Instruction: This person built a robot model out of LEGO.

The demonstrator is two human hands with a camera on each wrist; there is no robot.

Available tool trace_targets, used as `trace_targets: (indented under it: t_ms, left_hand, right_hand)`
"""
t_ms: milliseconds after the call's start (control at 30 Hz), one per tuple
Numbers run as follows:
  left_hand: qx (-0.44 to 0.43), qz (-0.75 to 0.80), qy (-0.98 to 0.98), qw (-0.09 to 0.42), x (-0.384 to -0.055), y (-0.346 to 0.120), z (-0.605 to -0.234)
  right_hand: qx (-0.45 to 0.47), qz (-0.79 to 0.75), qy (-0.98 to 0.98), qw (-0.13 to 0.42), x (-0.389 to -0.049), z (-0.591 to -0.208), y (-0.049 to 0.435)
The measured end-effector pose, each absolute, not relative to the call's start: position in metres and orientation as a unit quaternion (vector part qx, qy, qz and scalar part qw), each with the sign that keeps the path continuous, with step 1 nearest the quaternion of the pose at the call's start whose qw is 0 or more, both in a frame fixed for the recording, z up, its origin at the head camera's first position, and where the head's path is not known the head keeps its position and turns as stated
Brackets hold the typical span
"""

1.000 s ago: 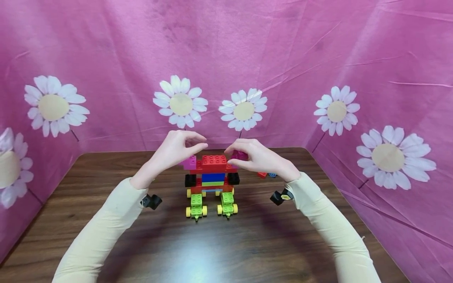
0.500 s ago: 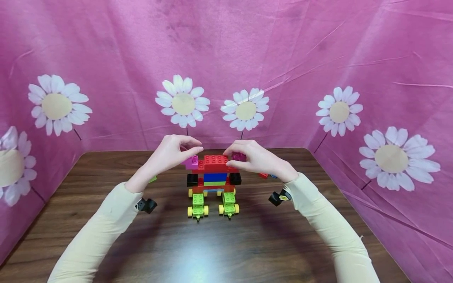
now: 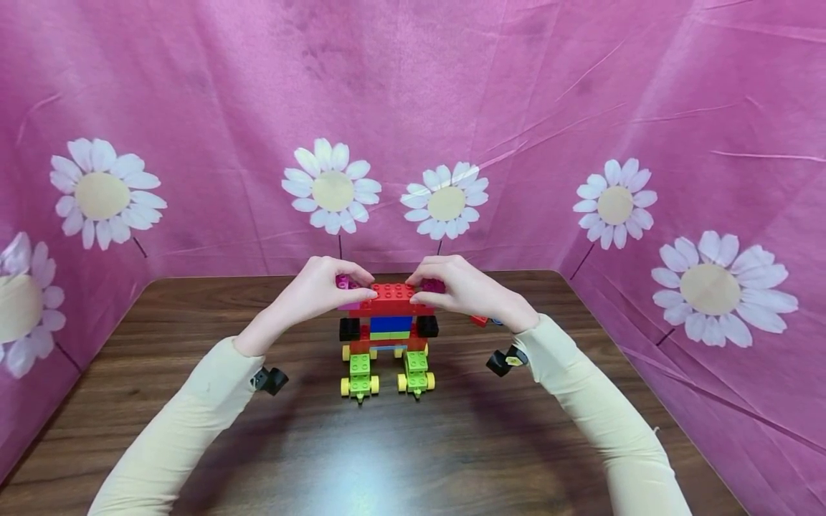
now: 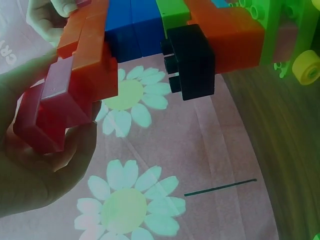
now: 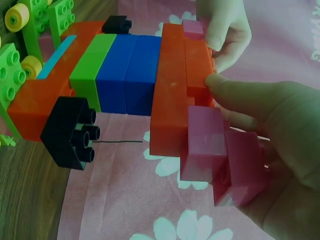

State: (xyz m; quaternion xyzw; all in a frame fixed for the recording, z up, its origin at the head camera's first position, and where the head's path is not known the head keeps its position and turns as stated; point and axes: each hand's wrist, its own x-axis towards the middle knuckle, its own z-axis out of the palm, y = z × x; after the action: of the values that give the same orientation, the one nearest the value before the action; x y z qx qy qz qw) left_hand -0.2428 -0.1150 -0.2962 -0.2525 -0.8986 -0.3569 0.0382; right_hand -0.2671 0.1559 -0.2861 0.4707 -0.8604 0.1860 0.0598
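A toy brick build stands upright on the table, its top a red brick (image 3: 393, 292) with studs. My left hand (image 3: 316, 290) pinches the left end of this red brick, thumb in front and fingers behind. At the opposite end my right hand (image 3: 458, 285) holds it the same way, its thumb on the front face in the right wrist view. Pink bricks (image 4: 60, 90) stick out beside each palm, partly hidden by the hands. Below come a long red brick (image 5: 167, 95), blue bricks (image 3: 390, 325) and a green brick (image 5: 92, 70).
Black bricks (image 3: 350, 329) project from both sides of the build. Green wheeled bases (image 3: 360, 375) with yellow wheels stand at its foot. A loose red piece (image 3: 479, 320) lies behind my right wrist. Pink flowered cloth (image 3: 516, 107) surrounds the wooden table (image 3: 452, 444).
My left hand has come down from above the pink brick to the left end of the top red brick. My right hand has barely moved. The build stays in place.
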Motion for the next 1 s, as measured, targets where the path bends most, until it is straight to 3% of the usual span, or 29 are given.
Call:
trace_targets:
  t_ms: [333,700,1000]
  left_hand:
    - [-0.257,-0.356,-0.898,0.031,-0.241,-0.114,-0.296]
    - [-0.261,-0.355,-0.897,0.030,-0.241,-0.112,-0.294]
    - [-0.257,-0.352,-0.899,0.027,-0.241,-0.113,-0.296]
  right_hand:
    - [0.464,0.182,-0.864,0.076,-0.264,-0.282,0.157]
    - [0.398,0.257,-0.853,0.221,-0.273,-0.276,0.209]
    - [0.301,0.261,-0.898,0.188,-0.292,-0.326,0.253]
